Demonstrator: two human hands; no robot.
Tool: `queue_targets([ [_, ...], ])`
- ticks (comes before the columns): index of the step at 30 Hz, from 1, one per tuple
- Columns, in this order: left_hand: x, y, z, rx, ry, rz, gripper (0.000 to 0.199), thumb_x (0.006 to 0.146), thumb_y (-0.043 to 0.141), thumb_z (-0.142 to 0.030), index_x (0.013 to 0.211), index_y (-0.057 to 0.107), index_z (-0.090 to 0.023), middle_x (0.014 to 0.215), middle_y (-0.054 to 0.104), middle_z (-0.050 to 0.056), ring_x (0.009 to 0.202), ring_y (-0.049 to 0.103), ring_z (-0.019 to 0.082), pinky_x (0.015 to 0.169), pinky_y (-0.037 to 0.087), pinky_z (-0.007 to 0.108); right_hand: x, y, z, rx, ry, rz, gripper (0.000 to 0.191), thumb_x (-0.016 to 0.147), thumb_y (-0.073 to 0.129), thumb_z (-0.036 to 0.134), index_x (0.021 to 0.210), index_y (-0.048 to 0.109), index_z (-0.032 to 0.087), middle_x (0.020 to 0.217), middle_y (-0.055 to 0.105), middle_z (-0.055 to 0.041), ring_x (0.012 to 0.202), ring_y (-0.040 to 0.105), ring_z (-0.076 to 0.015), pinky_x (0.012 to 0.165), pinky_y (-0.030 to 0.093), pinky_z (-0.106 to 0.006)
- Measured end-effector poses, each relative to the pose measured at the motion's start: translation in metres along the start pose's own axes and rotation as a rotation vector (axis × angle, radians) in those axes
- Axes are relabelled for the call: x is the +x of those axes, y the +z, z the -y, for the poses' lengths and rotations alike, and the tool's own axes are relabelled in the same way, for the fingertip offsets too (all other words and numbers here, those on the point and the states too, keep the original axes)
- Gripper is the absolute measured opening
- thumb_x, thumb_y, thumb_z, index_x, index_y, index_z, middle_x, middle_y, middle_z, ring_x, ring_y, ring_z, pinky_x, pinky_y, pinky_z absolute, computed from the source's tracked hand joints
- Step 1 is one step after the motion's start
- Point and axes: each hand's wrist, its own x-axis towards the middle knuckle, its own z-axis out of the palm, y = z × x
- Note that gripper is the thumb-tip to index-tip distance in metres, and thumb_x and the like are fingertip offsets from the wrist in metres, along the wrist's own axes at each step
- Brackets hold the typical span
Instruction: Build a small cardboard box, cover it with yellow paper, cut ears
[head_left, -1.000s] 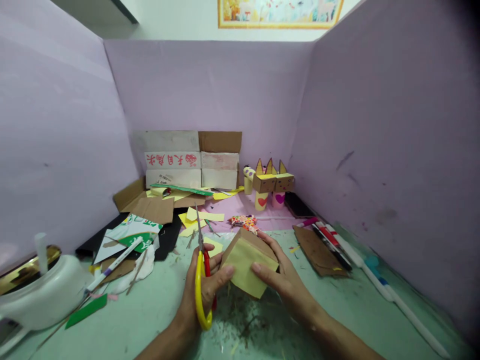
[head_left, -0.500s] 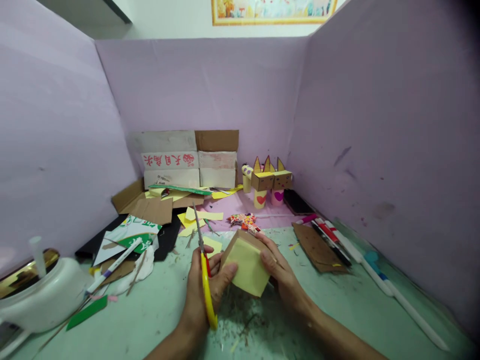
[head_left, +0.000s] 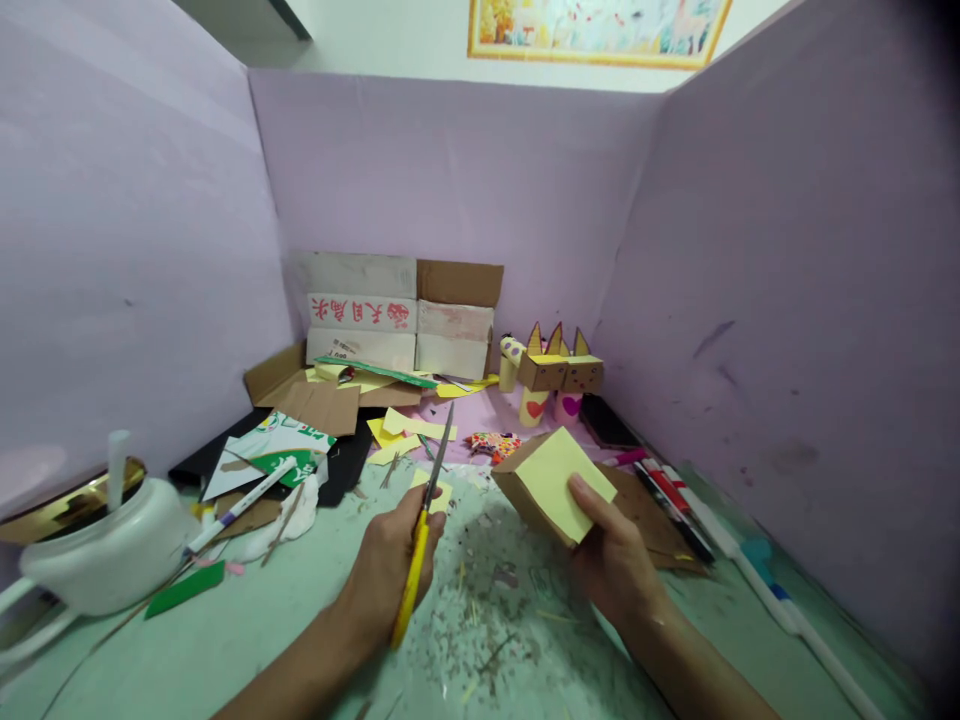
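Note:
My left hand is closed around a pair of scissors with yellow handles, the blades together and pointing up and away from me. In my right hand is a small cardboard box with a pale yellow paper square on its upper face. My thumb presses on the yellow paper, and the other fingers are hidden behind the box. The hands are apart, with scrap-strewn green tabletop between them. A yellow paper piece lies just beyond the left hand.
At the back stand paper-roll figures with cardboard box heads and a flattened carton. A white pot, a white marker and paper scraps lie left. Markers, a cardboard piece and a dark phone are right.
My hands have moved apart. The left hand has let go of the box and keeps the scissors, while the right has carried the box up and to the right. The view has shifted slightly.

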Motion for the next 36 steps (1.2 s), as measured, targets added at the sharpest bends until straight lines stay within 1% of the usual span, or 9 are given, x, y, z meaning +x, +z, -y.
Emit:
queue_targets([
  [1, -0.002, -0.001, 0.002, 0.045, 0.035, 0.024, 0.028, 0.082, 0.054, -0.033, 0.104, 0.062, -0.019, 0.064, 0.064, 0.003, 0.056, 0.060, 0.019, 0.057, 0.047, 0.029, 0.000, 0.000, 0.000, -0.006, -0.003, 0.005, 0.055, 0.075, 0.063, 0.037, 0.125, 0.055, 0.016, 0.105, 0.072, -0.0075, 0.104, 0.062, -0.0333, 0.088, 0.051, -0.044],
  [3, -0.006, -0.001, 0.006, 0.095, 0.096, 0.072, 0.038, 0.083, 0.051, -0.028, 0.119, 0.056, -0.020, 0.090, 0.068, 0.009, 0.081, 0.064, 0.025, 0.076, 0.049, 0.036, -0.001, 0.000, -0.001, -0.020, -0.012, 0.032, 0.054, 0.076, 0.063, 0.038, 0.125, 0.055, 0.016, 0.106, 0.072, -0.0076, 0.105, 0.062, -0.0339, 0.088, 0.051, -0.045],
  [5, -0.009, 0.000, 0.008, 0.114, 0.144, 0.124, 0.050, 0.081, 0.051, -0.021, 0.130, 0.047, -0.021, 0.120, 0.059, 0.014, 0.111, 0.053, 0.030, 0.095, 0.040, 0.044, -0.003, 0.000, -0.002, -0.031, -0.020, 0.062, 0.056, 0.076, 0.063, 0.039, 0.127, 0.053, 0.017, 0.108, 0.071, -0.0083, 0.104, 0.062, -0.0345, 0.087, 0.051, -0.045],
  [7, -0.011, 0.001, 0.009, 0.156, 0.160, 0.188, 0.057, 0.078, 0.049, -0.015, 0.135, 0.041, -0.022, 0.132, 0.049, 0.015, 0.122, 0.043, 0.032, 0.102, 0.032, 0.048, -0.004, 0.000, -0.004, -0.036, -0.034, 0.089, 0.061, 0.075, 0.065, 0.039, 0.130, 0.050, 0.017, 0.109, 0.070, -0.0091, 0.102, 0.063, -0.0344, 0.086, 0.050, -0.045],
  [11, -0.014, 0.004, 0.009, 0.242, 0.155, 0.278, 0.064, 0.076, 0.045, -0.010, 0.138, 0.035, -0.020, 0.132, 0.046, 0.016, 0.124, 0.039, 0.030, 0.104, 0.029, 0.049, -0.005, -0.002, -0.009, -0.062, -0.052, 0.128, 0.070, 0.072, 0.069, 0.039, 0.134, 0.041, 0.020, 0.108, 0.069, -0.0093, 0.097, 0.064, -0.0327, 0.082, 0.051, -0.043],
  [20, -0.016, 0.006, 0.006, 0.333, 0.193, 0.279, 0.063, 0.077, 0.042, -0.009, 0.139, 0.034, -0.018, 0.123, 0.051, 0.016, 0.117, 0.044, 0.030, 0.100, 0.034, 0.048, -0.007, -0.005, -0.017, -0.115, -0.067, 0.116, 0.075, 0.069, 0.072, 0.040, 0.134, 0.037, 0.023, 0.117, 0.062, -0.0107, 0.095, 0.062, -0.0307, 0.076, 0.050, -0.039],
  [26, -0.015, 0.006, 0.000, 0.500, 0.165, 0.305, 0.060, 0.080, 0.039, -0.010, 0.139, 0.031, -0.015, 0.126, 0.049, 0.016, 0.116, 0.045, 0.030, 0.099, 0.036, 0.048, -0.007, -0.006, -0.019, -0.103, -0.070, 0.114, 0.072, 0.068, 0.074, 0.039, 0.130, 0.041, 0.023, 0.108, 0.063, -0.0084, 0.089, 0.062, -0.0263, 0.071, 0.051, -0.034],
  [30, -0.013, 0.004, -0.002, 0.477, 0.162, 0.337, 0.058, 0.081, 0.039, -0.012, 0.138, 0.030, -0.016, 0.125, 0.050, 0.017, 0.115, 0.046, 0.029, 0.098, 0.038, 0.047, -0.007, -0.008, -0.021, -0.094, -0.060, 0.132, 0.066, 0.071, 0.073, 0.036, 0.128, 0.042, 0.024, 0.107, 0.063, -0.0068, 0.088, 0.062, -0.0246, 0.071, 0.050, -0.033],
  [36, -0.011, 0.000, -0.007, 0.436, 0.126, 0.403, 0.055, 0.080, 0.039, -0.011, 0.135, 0.035, -0.015, 0.120, 0.054, 0.018, 0.111, 0.051, 0.030, 0.094, 0.041, 0.047, -0.007, -0.008, -0.021, -0.094, -0.052, 0.141, 0.067, 0.072, 0.072, 0.037, 0.129, 0.041, 0.024, 0.108, 0.063, -0.0077, 0.090, 0.062, -0.0257, 0.072, 0.051, -0.034],
])
